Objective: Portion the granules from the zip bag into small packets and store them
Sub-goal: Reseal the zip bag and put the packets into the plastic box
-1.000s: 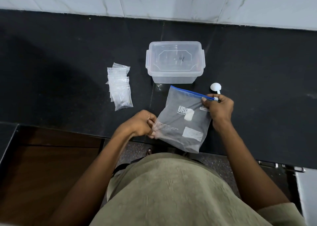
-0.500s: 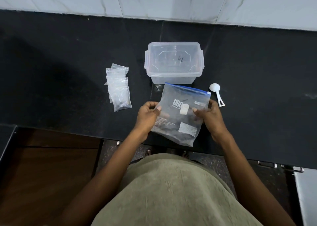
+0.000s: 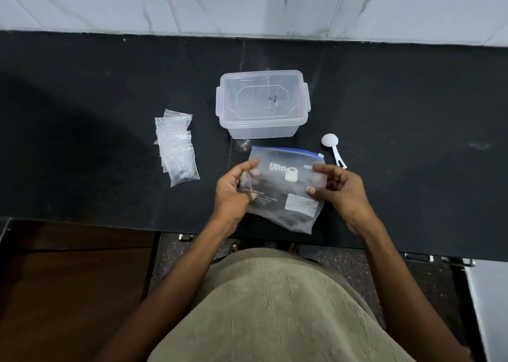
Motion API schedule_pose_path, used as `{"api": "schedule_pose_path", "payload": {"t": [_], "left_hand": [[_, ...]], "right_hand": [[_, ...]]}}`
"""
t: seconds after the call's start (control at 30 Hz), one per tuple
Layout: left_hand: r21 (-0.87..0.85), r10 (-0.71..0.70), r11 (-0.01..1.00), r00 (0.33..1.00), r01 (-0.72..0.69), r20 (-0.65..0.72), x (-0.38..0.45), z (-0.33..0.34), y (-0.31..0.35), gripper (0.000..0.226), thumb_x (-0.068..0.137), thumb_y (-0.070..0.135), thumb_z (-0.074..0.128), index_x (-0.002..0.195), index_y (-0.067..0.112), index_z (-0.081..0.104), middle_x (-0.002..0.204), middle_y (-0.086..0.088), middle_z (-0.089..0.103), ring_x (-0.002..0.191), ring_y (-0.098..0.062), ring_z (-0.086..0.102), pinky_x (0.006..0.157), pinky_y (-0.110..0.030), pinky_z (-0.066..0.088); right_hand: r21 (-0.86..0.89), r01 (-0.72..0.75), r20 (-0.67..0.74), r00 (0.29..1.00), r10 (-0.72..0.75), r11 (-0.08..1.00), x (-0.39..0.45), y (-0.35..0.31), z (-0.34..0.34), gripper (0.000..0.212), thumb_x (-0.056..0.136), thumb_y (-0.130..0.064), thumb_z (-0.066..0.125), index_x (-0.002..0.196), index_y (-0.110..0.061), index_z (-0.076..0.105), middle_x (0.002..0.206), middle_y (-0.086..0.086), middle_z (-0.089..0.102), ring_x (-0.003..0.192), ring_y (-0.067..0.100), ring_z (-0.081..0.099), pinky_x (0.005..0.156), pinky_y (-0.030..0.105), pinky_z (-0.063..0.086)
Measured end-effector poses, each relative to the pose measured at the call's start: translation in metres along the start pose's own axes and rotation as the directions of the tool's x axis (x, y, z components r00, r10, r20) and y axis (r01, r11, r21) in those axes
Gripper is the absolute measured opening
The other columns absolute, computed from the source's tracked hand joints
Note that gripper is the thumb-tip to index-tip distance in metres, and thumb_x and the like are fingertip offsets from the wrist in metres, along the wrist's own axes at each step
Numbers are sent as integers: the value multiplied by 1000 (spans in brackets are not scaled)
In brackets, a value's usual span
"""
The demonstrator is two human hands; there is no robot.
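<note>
Left hand (image 3: 233,193) and right hand (image 3: 341,189) both grip the zip bag (image 3: 283,188) by its side edges, thumbs in front, fingers curled behind, holding it over the near edge of the black stone table (image 3: 82,130). Bag is clear soft plastic with a blue zip strip, white print, dark granules low inside. Flat clear small packets (image 3: 177,147) lie left; lidded clear plastic box (image 3: 262,103) behind; white scoop (image 3: 332,148) right.

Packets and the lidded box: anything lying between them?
Nothing: head view shows bare black counter between the packets and the lidded box.
</note>
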State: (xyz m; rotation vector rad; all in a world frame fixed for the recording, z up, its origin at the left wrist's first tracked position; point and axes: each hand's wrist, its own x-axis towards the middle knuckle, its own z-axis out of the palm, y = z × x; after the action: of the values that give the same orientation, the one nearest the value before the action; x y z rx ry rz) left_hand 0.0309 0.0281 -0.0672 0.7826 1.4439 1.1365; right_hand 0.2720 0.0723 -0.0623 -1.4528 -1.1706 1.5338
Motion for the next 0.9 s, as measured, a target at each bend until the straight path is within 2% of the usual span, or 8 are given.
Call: {"api": "schedule_pose_path", "payload": {"t": [0.1, 0.17, 0.27, 0.33, 0.4, 0.6, 0.73, 0.9], "left_hand": [[-57, 54, 997, 999, -54, -4, -1, 4, 5, 62, 79, -20, 66, 134, 7, 62, 119, -1, 72, 94, -5, 67, 80, -18, 56], [-50, 93, 994, 995, -94, -32, -1, 9, 9, 44, 92, 3, 67, 135, 4, 61, 116, -3, 70, 92, -2, 62, 82, -14, 51], [103, 194, 977, 977, -184, -92, 3, 14, 10, 36, 100, 5, 59, 136, 8, 61, 112, -5, 66, 91, -5, 60, 87, -18, 49], [263, 296, 923, 955, -279, -25, 8, 16, 11, 34, 96, 6, 62, 129, 15, 67, 106, -10, 64, 88, -19, 60, 86, -25, 49], [341, 336, 881, 941, -327, 35, 13, 19, 14, 30, 92, 6, 66, 117, 21, 73, 99, -7, 59, 84, -15, 57, 80, -23, 47], [261, 258, 927, 963, -269, 77, 22, 43, 25, 12, 84, 12, 66, 82, 24, 65, 107, 5, 66, 99, -10, 62, 81, -25, 49], [307, 311, 902, 950, -304, 28, 28, 73, 29, 17, 94, 7, 63, 88, 23, 60, 77, 19, 63, 72, -2, 56, 71, -25, 47], [388, 459, 821, 888, -418, -15, 49, 128, 35, 18, 94, 3, 63, 107, 12, 53, 96, 0, 63, 84, -14, 60, 74, -30, 51]], "right_hand": [[-8, -21, 25, 999, 21, 1000, -1, -4, -3, 53, 72, 12, 83, 118, -11, 71, 98, 5, 75, 85, 10, 70, 77, 21, 59], [-25, -2, 29, 1000, 3, 1000, 0, -10, -4, 40, 80, 11, 78, 113, -11, 73, 93, 0, 75, 84, 7, 70, 75, 17, 56], [-130, 74, 31, 997, -70, 989, 3, -15, -12, 19, 92, 3, 70, 95, -15, 76, 89, -4, 72, 81, -1, 66, 76, 14, 52], [-210, 105, 16, 994, -104, 972, 7, -18, -20, 18, 95, -2, 68, 87, -17, 74, 89, -4, 64, 77, -4, 61, 77, 15, 49], [-255, 118, 24, 993, -116, 960, 11, -19, -29, 16, 98, -4, 65, 87, -14, 72, 94, -4, 57, 81, -2, 59, 79, 15, 47], [-329, 186, 40, 982, -182, 926, 24, -21, -54, 19, 101, -11, 61, 86, -7, 71, 123, -8, 58, 122, 19, 54, 99, 31, 45], [-370, 191, -79, 969, -236, 909, 31, -32, -64, 24, 103, -13, 57, 80, -14, 62, 87, -3, 62, 78, 4, 55, 72, 20, 43], [-498, 235, -246, 885, -396, 835, 58, -32, -90, 15, 101, -10, 55, 89, -17, 61, 77, -13, 60, 70, -1, 54, 63, 8, 40]]}}
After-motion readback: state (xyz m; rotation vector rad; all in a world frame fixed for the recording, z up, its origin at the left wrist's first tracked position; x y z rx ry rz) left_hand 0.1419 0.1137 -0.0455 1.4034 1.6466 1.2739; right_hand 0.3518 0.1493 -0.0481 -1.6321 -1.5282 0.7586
